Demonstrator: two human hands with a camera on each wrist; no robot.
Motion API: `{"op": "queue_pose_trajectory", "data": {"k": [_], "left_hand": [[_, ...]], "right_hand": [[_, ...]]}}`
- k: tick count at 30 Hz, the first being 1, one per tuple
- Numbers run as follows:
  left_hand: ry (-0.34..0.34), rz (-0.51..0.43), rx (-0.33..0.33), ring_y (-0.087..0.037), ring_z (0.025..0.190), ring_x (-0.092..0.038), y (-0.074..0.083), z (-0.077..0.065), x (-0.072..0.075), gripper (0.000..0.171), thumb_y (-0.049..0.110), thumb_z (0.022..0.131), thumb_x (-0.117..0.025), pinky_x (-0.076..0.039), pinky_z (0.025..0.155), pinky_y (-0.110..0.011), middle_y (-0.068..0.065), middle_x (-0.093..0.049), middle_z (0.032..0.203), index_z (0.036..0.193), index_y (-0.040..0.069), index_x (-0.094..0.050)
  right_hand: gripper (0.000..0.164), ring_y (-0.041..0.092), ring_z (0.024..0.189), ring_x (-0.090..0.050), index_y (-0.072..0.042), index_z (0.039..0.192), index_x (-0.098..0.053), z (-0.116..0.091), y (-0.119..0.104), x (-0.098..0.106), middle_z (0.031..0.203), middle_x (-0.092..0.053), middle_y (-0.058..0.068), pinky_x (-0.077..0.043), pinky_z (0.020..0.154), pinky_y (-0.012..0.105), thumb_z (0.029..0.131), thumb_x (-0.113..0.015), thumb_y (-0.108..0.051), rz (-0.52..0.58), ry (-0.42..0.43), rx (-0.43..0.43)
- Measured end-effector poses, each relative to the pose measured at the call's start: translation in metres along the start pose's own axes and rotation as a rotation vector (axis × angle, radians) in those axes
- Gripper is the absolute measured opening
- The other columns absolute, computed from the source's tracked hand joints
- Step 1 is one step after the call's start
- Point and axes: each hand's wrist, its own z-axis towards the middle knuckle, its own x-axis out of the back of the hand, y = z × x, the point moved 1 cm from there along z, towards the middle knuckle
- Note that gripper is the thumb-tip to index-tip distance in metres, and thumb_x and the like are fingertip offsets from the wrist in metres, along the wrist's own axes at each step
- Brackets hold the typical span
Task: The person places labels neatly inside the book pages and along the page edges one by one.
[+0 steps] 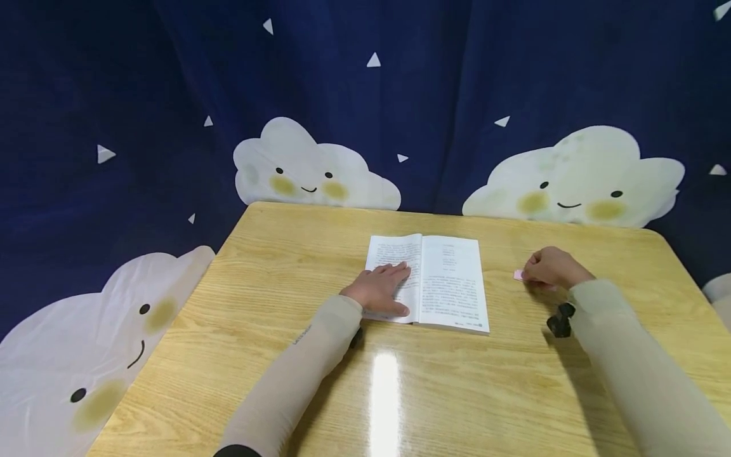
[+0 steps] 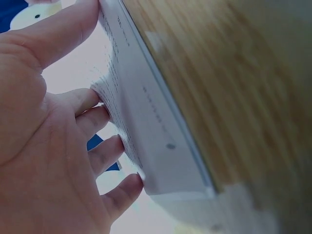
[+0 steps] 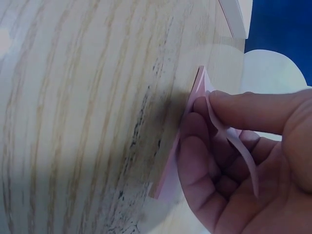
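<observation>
An open book (image 1: 452, 285) with printed pages lies on the wooden table. My left hand (image 1: 379, 290) rests on its left page, fingers spread; the left wrist view shows the palm side of that hand and the book's edge (image 2: 170, 161). To the right of the book, my right hand (image 1: 551, 268) is over a small pink sticky note pad (image 1: 518, 275). Up close in the right wrist view, the thumb and fingers pinch a thin pink sheet (image 3: 246, 158), which curves over the palm. The pad (image 3: 167, 183) lies flat on the table under the fingers, partly hidden by them.
The wooden table (image 1: 274, 273) extends around the book, with a bright light reflection near the front. Behind it hangs a dark blue curtain (image 1: 325, 70) with white clouds and triangles. A small black device (image 1: 561, 320) is at the right wrist.
</observation>
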Motion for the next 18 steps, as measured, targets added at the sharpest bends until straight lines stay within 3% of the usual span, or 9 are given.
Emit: {"op": "queue_pose_trajectory", "data": {"k": [13,18], "left_hand": [[0.011,0.018,0.009,-0.019,0.156,-0.016,0.0008,-0.0006,-0.0027,0.088,0.054,0.090,-0.065,-0.023,0.123,-0.051,0.013,-0.011,0.168,0.160,0.029,-0.018],[0.018,0.016,0.011,-0.019,0.156,-0.017,-0.0002,-0.0004,-0.0020,0.088,0.055,0.090,-0.065,-0.022,0.124,-0.050,0.013,-0.012,0.168,0.160,0.029,-0.018]], "right_hand": [[0.019,0.014,0.054,-0.050,-0.001,0.082,-0.061,-0.0035,-0.0012,-0.0040,0.057,-0.053,-0.002,-0.042,0.063,0.028,0.091,-0.060,-0.017,0.047,0.038,0.014],[0.019,0.015,0.062,-0.053,0.001,0.088,-0.061,-0.0022,-0.0048,-0.0034,0.069,-0.060,0.002,-0.044,0.062,0.029,0.093,-0.060,-0.018,0.101,0.054,0.010]]}}
